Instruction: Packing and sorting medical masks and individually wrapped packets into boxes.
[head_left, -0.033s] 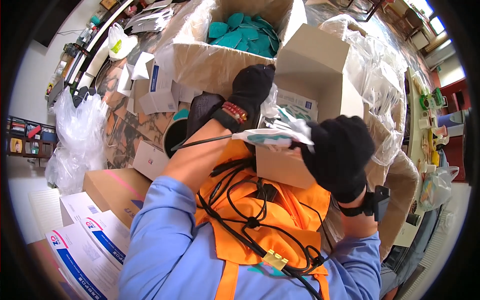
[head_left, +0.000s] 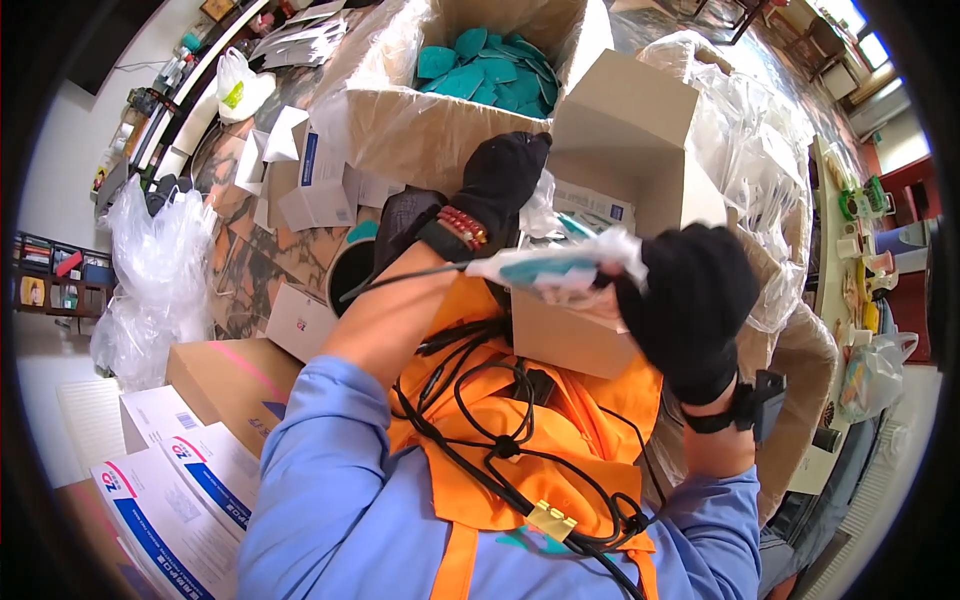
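My right hand (head_left: 690,305), in a black glove, pinches a clear plastic packet (head_left: 545,270) with teal and white contents by its right end. The packet lies level over the front of an open cardboard box (head_left: 570,330) in my lap, slightly blurred. More printed packets (head_left: 595,205) show inside that box. At the box's left side is my left hand (head_left: 503,178), also black-gloved, its fingers curled and mostly hidden. Crumpled clear plastic (head_left: 541,208) lies just beside it; whether the hand grips it is unclear.
Beyond stands a large plastic-lined carton (head_left: 430,130) holding many teal folded pieces (head_left: 490,75). Clear plastic bags (head_left: 760,150) cover a carton at right. White printed boxes (head_left: 165,500) and a brown carton (head_left: 230,375) are at lower left. Black cords (head_left: 505,445) hang over my orange apron.
My right hand has shifted slightly right and up, its packet turning so more teal shows. The left hand stays almost in place.
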